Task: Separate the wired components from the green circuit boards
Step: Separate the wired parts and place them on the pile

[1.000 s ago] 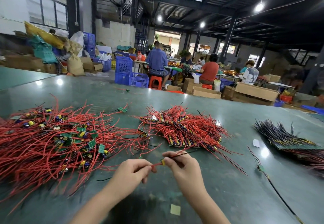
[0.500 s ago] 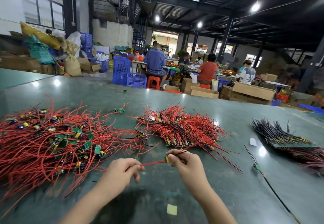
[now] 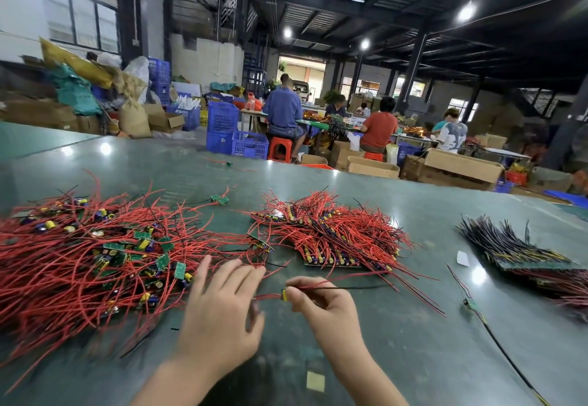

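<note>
Head view, the thing in hand: a small wired part with a yellow end and thin red and black wires [image 3: 288,292], near the middle of the shiny dark green table [image 3: 413,342].
Head view, right hand: the right hand [image 3: 321,305] pinches the part between thumb and curled fingers, just behind the yellow end.
Head view, left hand: the left hand [image 3: 219,313] has its fingers spread and holds nothing; it hangs just left of the part, by the near edge of the big loose pile of red wires and small green boards [image 3: 79,262].
Head view, other piles: a tidier heap of red-wired parts on board strips [image 3: 331,240] lies far middle. A stack of black-wired green boards [image 3: 521,253] lies at the right. One stray black wire with a tiny green board [image 3: 471,304] lies near right.
How it will handle: I think the part is very light. The wires are soft and bendy and tangle easily. The little boards are stiff and may snap.
Where to hold: best at the hard yellow end or the board edge, not far out on a wire.
What changed: half a second ago both hands pinched the red wire and pulled it tight. Now the left hand has let go and opened, and has moved toward the big pile. The right hand keeps the part.
</note>
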A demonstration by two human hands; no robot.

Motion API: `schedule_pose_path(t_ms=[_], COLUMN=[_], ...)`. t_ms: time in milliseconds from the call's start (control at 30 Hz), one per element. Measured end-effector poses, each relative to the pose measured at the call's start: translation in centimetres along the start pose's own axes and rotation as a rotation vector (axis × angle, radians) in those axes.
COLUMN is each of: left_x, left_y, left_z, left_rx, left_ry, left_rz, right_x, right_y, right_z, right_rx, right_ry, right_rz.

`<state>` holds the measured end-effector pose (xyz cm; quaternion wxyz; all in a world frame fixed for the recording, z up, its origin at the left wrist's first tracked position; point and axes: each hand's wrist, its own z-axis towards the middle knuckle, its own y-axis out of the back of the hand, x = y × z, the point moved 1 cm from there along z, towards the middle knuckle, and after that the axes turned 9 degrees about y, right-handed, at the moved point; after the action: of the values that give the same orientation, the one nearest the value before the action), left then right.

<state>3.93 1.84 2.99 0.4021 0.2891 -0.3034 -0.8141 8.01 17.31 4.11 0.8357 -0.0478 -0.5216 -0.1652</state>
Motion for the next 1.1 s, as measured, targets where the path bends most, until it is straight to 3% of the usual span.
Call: schedule_pose_path(t_ms=[67, 167, 367, 533, 700, 867, 933, 1100], left_x=[-0.7, -1.0, -0.5, -0.6, -1.4, -2.1, -1.9, -0.8], left_y=[-0.2, -0.1, 0.4, 1.0, 0.3, -0.3, 0.1, -0.1], left_z=[-0.3, -0.7, -0.4, 0.2, -0.2, -0.4, -0.3, -0.3], left_rx=[-0.008, 0.102, 0.134, 0.111, 0.119, 0.13, 0.138, 0.23], left_ry=[-0.044, 0.053, -0.027, -0.21, -0.266, -0.287, -0.263, 0.026], left_rz=[-0.124, -0.344, -0.388, -0.111, 0.135, 0.118, 0.054, -0.191], right_x=[0.0, 0.2, 0.6, 0.7, -0.3, -0.9, -0.7, -0.3], right_y=[-0.6, -0.6, 0.2, 1.1, 0.7, 0.2, 0.1, 1.1], right_z=[-0.3, -0.3, 0.1, 0.5, 0.4, 0.1, 0.2, 0.7], right_rx=[-0.008, 0.006, 0.095, 0.203, 0.063, -0.018, 0.004, -0.007], right_ry=[0.024, 0.011, -0.016, -0.022, -0.085, -0.08, -0.068, -0.025], right_rz=[0.05, 0.072, 0.06, -0.043, -0.062, -0.067, -0.057, -0.061])
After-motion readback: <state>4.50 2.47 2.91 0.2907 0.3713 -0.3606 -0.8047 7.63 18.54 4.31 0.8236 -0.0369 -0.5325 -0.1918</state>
